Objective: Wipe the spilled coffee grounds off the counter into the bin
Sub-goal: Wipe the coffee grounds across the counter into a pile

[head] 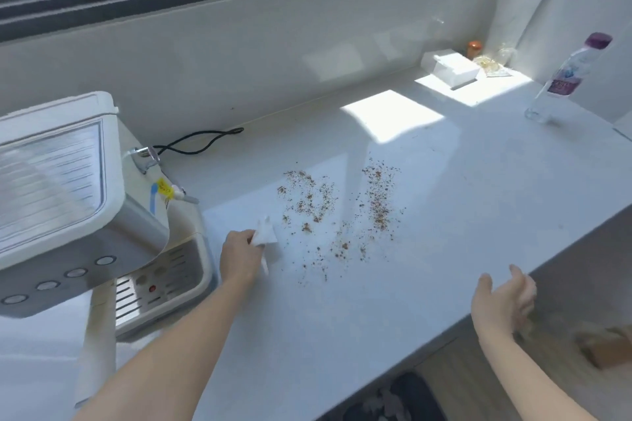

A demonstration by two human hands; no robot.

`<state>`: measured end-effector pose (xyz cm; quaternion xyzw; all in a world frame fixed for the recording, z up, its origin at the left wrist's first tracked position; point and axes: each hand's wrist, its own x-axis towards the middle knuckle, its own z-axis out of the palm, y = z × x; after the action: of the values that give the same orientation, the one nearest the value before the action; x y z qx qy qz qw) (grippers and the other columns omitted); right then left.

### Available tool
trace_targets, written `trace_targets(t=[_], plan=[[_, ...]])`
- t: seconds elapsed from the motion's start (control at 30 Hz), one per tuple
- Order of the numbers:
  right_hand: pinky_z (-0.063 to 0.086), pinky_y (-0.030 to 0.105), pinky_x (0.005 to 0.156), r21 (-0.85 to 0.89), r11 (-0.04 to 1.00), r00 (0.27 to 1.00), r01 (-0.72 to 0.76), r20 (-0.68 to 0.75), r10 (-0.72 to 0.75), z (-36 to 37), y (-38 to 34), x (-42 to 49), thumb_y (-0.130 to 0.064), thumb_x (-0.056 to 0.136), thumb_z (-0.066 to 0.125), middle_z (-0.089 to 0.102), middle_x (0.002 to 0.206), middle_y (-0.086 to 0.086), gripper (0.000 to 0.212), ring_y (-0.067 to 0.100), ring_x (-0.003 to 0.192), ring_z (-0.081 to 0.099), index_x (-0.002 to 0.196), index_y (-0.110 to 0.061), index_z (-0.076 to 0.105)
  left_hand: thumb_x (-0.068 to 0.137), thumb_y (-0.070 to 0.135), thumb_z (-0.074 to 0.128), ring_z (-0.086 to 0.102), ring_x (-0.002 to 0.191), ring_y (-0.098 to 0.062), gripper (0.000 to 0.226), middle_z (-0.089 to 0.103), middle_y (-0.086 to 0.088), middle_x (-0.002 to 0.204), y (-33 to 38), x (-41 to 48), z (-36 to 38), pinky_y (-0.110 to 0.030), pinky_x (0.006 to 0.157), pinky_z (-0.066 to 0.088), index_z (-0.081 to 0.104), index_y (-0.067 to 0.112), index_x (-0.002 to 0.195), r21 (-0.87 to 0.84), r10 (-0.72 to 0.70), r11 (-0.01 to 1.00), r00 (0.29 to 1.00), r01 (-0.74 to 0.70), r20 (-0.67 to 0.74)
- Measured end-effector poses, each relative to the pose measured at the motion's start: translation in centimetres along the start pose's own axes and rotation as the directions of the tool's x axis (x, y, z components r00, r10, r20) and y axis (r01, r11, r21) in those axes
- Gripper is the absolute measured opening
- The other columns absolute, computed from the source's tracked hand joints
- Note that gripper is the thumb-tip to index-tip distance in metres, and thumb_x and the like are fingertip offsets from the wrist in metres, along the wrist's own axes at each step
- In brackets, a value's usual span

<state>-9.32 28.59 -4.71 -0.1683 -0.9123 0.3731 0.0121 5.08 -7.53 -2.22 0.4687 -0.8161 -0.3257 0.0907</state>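
Both forearms entered from the lower edge of the view, bare and extended forward over the white tabletop. At the bottom edge, below the tabletop's front rim, a dark bin was partly visible, with pale crumpled material inside.

The left hand rested low on the tabletop, knuckles up, its fingers curled round a white paper tissue, which projected forward from the grip with a loose corner raised. The coffee grounds lay just beyond and to the right of that tissue, apart from it, scattered in two loose brown bands with finer specks trailing toward the front edge.

The right hand was held at the front rim of the tabletop, palm turned inward, thumb raised. Its fingers were loosely spread and gripped nothing; the fingertips were blurred.

A white espresso machine stood at the left, its drip tray just beside the left wrist, and a black cord ran behind it. At the far right corner stood a white box, a small orange-lidded jar and a clear water bottle with a purple cap.
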Motion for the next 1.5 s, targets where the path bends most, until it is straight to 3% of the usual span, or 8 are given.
trace_targets(t=[0.07,0.3,0.4,0.57,0.8,1.0,1.23,1.5], plan=[[0.018,0.052,0.114,-0.053,0.997,0.992,-0.049,0.11,0.054,0.9,0.5,0.0,-0.029,0.097,0.044,0.005,0.16,0.013,0.059,0.04,0.141,0.018,0.148,-0.01,0.022,0.087,0.016,0.052,0.054,0.072,-0.031,0.028,0.052,-0.011,0.086,-0.5,-0.7,1.2,-0.029,0.051,0.029,0.054,0.012,0.059,0.005,0.049,0.999,0.999,-0.049,0.021],[-0.006,0.052,0.117,-0.463,0.876,0.976,0.132,0.217,-0.033,3.0,1.0,-0.6,-0.046,0.098,0.026,-0.022,0.159,0.007,0.063,0.036,0.146,-0.011,0.153,-0.022,0.005,0.095,0.016,0.04,0.05,0.082,-0.027,0.028,0.048,-0.01,0.108,-0.7,0.4,2.5,-0.034,0.064,0.041,0.059,-0.005,0.096,0.131,0.211,0.967,0.975,-0.219,0.068],[-0.009,0.051,0.116,-0.451,0.859,0.966,0.243,0.194,-0.172,3.2,-0.5,1.1,-0.046,0.098,0.027,-0.02,0.16,0.004,0.057,0.026,0.147,-0.016,0.151,-0.03,0.016,0.096,0.015,0.038,0.048,0.087,-0.025,0.029,0.045,-0.009,0.114,-0.3,1.1,3.3,-0.034,0.068,0.04,0.055,-0.006,0.105,0.14,0.23,0.961,0.97,-0.239,0.071],[0.0,0.053,0.117,-0.572,0.684,0.884,0.453,0.384,-0.265,6.0,-2.5,2.1,-0.051,0.097,0.015,-0.008,0.162,-0.002,0.063,0.027,0.149,-0.008,0.153,-0.028,0.0,0.097,0.017,0.037,0.046,0.09,-0.023,0.032,0.043,-0.008,0.12,0.6,2.9,3.7,-0.034,0.07,0.039,0.057,-0.007,0.105,0.169,0.232,0.956,0.971,-0.239,0.065],[-0.002,0.053,0.117,-0.576,0.684,0.889,0.447,0.37,-0.27,6.3,-2.3,2.3,-0.052,0.096,0.014,-0.004,0.162,-0.005,0.063,0.025,0.149,-0.007,0.153,-0.029,0.0,0.095,0.031,0.04,0.044,0.068,-0.01,0.011,0.039,0.006,0.096,2.5,-5.0,6.5,-0.025,0.05,0.025,0.04,0.02,0.097,0.068,0.239,0.964,0.95,-0.257,0.202],[0.0,0.053,0.118,-0.566,0.69,0.886,0.451,0.373,-0.273,5.9,-2.4,2.2,-0.053,0.096,0.014,-0.004,0.162,-0.006,0.063,0.025,0.149,-0.006,0.153,-0.029,0.0,0.095,0.018,0.039,0.048,0.08,-0.023,0.02,0.042,0.001,0.105,3.8,-9.1,8.4,-0.033,0.065,0.042,0.052,0.005,0.103,0.019,0.357,0.93,0.912,-0.368,0.2],[0.0,0.053,0.117,-0.582,0.678,0.89,0.448,0.36,-0.279,6.2,-2.1,2.2,-0.054,0.095,0.013,-0.002,0.162,-0.006,0.064,0.025,0.149,-0.005,0.153,-0.03,0.001,0.094,0.006,0.041,0.049,0.092,-0.023,0.021,0.044,-0.014,0.118,-2.4,-5.4,3.7,-0.02,0.075,0.028,0.055,-0.007,0.104,-0.133,0.014,0.991,0.99,-0.032,-0.14],[0.002,0.053,0.116,-0.567,0.697,0.896,0.438,0.334,-0.291,6.5,-1.7,2.4,-0.054,0.094,0.016,0.002,0.162,-0.007,0.064,0.024,0.149,-0.002,0.153,-0.031,0.005,0.098,0.016,0.036,0.05,0.092,-0.03,0.027,0.038,-0.015,0.124,-0.7,5.8,2.4,-0.034,0.079,0.037,0.048,-0.006,0.108,-0.165,-0.161,0.977,0.973,0.134,-0.166]])
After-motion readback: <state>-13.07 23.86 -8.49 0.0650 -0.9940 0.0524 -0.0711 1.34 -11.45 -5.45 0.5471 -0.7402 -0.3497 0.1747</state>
